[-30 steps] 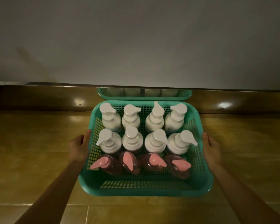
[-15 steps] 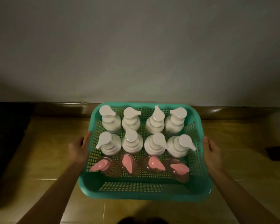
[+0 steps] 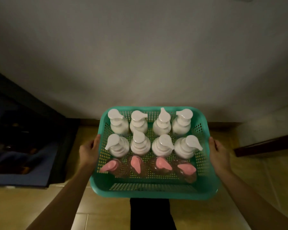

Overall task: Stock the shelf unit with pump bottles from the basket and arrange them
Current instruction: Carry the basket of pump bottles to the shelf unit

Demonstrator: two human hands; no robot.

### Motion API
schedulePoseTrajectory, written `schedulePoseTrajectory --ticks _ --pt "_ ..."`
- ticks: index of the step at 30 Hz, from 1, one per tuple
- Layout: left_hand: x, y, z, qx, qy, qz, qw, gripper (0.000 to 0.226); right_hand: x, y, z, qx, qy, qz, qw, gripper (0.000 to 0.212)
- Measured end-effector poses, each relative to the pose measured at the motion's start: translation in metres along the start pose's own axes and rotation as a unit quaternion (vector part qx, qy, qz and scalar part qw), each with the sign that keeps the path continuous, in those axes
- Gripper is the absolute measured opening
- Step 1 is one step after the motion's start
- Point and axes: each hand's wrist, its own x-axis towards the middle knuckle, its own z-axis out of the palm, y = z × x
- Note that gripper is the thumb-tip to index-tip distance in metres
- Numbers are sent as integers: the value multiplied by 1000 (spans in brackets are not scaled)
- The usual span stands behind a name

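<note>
A teal plastic basket [image 3: 154, 193] hangs in the air in front of me, carried level. My left hand [image 3: 88, 152] grips its left rim and my right hand [image 3: 219, 155] grips its right rim. Inside stand several white pump bottles [image 3: 140, 144] in two back rows. A front row of several clear pinkish bottles with pink pumps [image 3: 161, 164] stands nearest me. No shelf unit is in view.
A plain grey wall [image 3: 143, 55] fills the upper view. Below is a yellowish tiled floor [image 3: 20, 208]. A dark blue-edged low object [image 3: 23, 146] lies at the left. A dark strip [image 3: 264, 145] shows at the right. My dark-clad leg [image 3: 150, 214] is under the basket.
The basket has come up off the tiled floor with both hands on its rims, and the view has risen and pulled back from the wall. The dark object at the left came into view.
</note>
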Motion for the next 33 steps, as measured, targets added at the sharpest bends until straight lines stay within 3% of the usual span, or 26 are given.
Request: schedulePoseTrajectory --ticks 6,15,33 --pt "-48 47 -41 0 14 26 1000 46 -36 -49 -56 -3 19 -23 1000 36" --pt "-89 39 -75 -22 7 28 999 46 -92 -57 -82 -26 59 -40 997 42" --pt "-175 -52 -186 48 -44 73 995 50 -304 40 -72 25 92 54 994 44"
